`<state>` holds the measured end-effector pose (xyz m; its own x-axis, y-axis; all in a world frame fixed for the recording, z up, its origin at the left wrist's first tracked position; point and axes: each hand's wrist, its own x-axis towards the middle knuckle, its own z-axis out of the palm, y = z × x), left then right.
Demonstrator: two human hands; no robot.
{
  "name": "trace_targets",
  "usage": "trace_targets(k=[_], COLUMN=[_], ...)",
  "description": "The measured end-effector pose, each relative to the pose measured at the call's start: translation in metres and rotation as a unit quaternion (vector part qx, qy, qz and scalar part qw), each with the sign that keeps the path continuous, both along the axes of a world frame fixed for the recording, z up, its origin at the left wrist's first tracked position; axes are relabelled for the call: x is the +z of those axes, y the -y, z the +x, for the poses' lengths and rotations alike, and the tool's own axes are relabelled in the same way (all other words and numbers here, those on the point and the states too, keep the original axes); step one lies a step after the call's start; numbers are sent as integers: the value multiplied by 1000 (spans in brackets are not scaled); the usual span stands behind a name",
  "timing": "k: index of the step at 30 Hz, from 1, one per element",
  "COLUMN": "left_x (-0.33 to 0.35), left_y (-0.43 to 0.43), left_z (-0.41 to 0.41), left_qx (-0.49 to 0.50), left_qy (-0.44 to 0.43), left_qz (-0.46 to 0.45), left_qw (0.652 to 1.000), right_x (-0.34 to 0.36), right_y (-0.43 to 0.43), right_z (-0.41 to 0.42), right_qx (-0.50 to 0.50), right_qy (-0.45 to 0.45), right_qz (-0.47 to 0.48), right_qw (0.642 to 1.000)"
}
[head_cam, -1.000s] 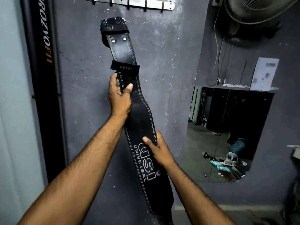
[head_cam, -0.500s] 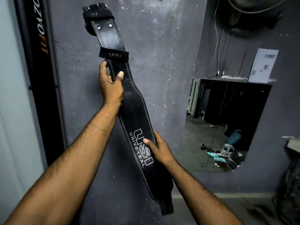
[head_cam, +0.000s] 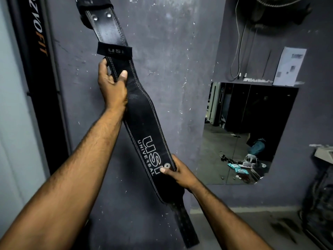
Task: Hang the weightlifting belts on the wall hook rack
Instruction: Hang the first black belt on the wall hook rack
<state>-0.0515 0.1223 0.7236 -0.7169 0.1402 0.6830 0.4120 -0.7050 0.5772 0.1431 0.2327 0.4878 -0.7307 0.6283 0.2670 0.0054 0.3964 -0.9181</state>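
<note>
Ok, status: black leather weightlifting belt with pale double stitching (head_cam: 144,114) is off the floor, held flat in front of a scuffed grey painted wall (head_cam: 171,69). It runs diagonally from 11 o'clock, where its top end is cut by the frame edge, down to 5 o'clock.

Surroundings:
- Black vertical banner with orange "FIT" lettering (head_cam: 37,69) at 9 o'clock, just beside the wall edge.
- Frameless rectangular mirror (head_cam: 243,132) at 3 o'clock. It reflects a concrete floor with loose cables and teal items; detail too small to tell.
- Dark wire-guard fan (head_cam: 281,11) at 1 o'clock, thin cables (head_cam: 237,51) hanging below it.
- White paper sheet (head_cam: 289,66) on the wall at 2 o'clock.
- Nothing between belt and wall that I can see.

Grips:
- left grip (head_cam: 112,87) at 10 o'clock, clamped on the narrow upper strap, thumb across the front, fingers wrapped behind.
- right grip (head_cam: 180,175) at 6 o'clock, clamped on the wide section's right edge, thumb on the white "USI UNIVERSAL" print.

Belt detail:
- Black fabric keeper loop marked "usi" (head_cam: 114,50) encircles the strap just above the left grip.
- Two round metal rivets (head_cam: 101,16) near the top.
- Wide middle is matte suede-like; upper strap is glossier.
- Narrow punched tail (head_cam: 183,226) hangs free below the right grip.
</note>
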Motion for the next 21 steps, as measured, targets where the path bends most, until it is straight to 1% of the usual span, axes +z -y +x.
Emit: trace_targets(k=[4,6,12,14,17,19,21], left_x=[-3,-2,-2,-5,-4,1,5], left_y=[-1,-1,2,3,2,3,1], left_z=[-5,-11,-16,-14,-11,-2,9], left_qx=[13,11,-3,-30,-111,-159,-197], left_qy=[11,16,30,32,29,24,14], left_qz=[-3,0,9,-4,-25,-34,-46], left_qw=[1000,1000,1000,999,993,986,979], right_x=[-5,-4,-28,-33,-37,-21,16], right_y=[3,7,8,10,15,18,18], right_z=[4,4,13,13,9,-1,-16], right_qx=[-17,-11,3,8,14,2,-19], right_qy=[-27,-25,11,17,23,-5,-59], right_qz=[19,17,-34,-42,-73,-85,-83], right_qw=[999,999,999,999,997,996,995])
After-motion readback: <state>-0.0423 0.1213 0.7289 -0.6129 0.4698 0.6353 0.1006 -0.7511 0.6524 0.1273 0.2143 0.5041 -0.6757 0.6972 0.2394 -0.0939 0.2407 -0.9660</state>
